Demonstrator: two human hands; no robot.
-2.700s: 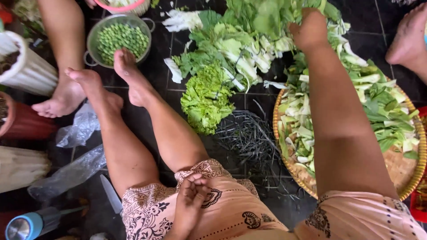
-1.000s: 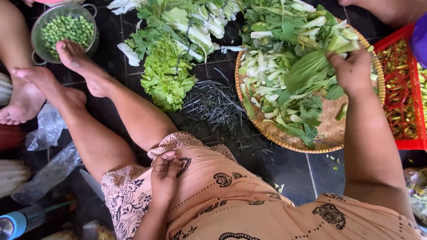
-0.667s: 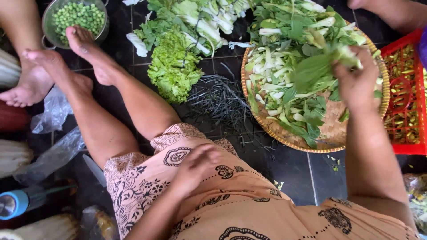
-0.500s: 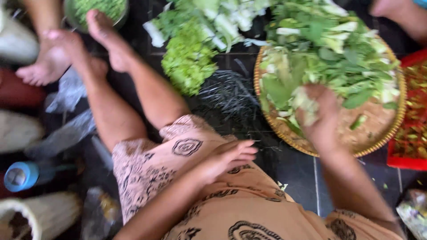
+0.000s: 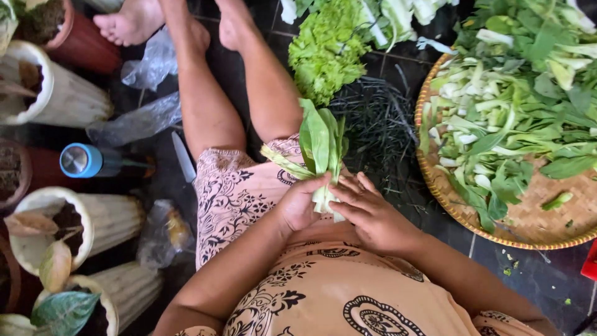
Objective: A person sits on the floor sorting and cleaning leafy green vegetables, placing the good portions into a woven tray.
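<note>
Over my lap I hold a head of green leafy vegetable (image 5: 321, 148) with pale stalks, leaves pointing away from me. My left hand (image 5: 301, 203) grips its white base from the left. From the right, my right hand (image 5: 368, 214) closes its fingers on the same base. A round woven tray (image 5: 528, 231) at the right carries a heap of the same cut greens (image 5: 516, 106). Frilly lettuce (image 5: 324, 48) lies on the dark floor ahead, beside my bare legs.
A knife (image 5: 183, 158) lies on the floor left of my thigh, near a bottle with a blue cap (image 5: 82, 160). White ribbed plant pots (image 5: 93, 221) and clear plastic bags (image 5: 143, 118) crowd the left side. A pile of dark thin stems (image 5: 377, 124) lies beside the tray.
My right hand left the woven tray and brought a head of greens to my lap. My left hand rose from my thigh and took hold of its base. The view shifted left.
</note>
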